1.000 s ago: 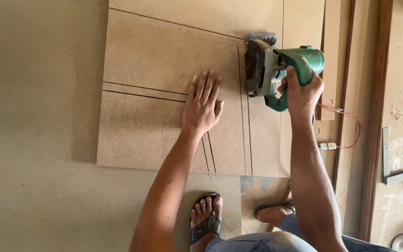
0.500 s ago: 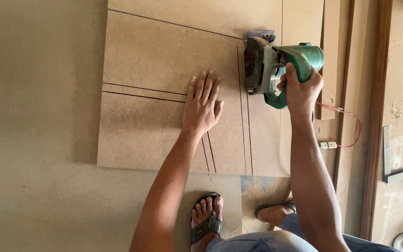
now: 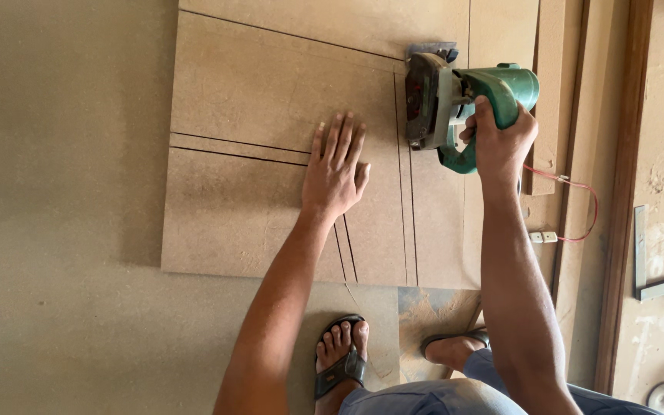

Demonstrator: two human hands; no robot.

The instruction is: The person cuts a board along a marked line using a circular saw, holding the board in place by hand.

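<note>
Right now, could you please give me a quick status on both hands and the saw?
Left hand flat on the board. Right hand gripping green saw, on the board. Red cord trails right.

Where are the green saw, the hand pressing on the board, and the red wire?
green saw [image 3: 493,86], head view, on its green handle housing.
left hand [image 3: 334,170], head view, back of the hand.
red wire [image 3: 582,192], head view, on its loop.

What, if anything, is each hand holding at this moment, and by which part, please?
The right hand grips the green power saw by its handle. The left hand holds nothing; it lies flat on the brown board.
</note>
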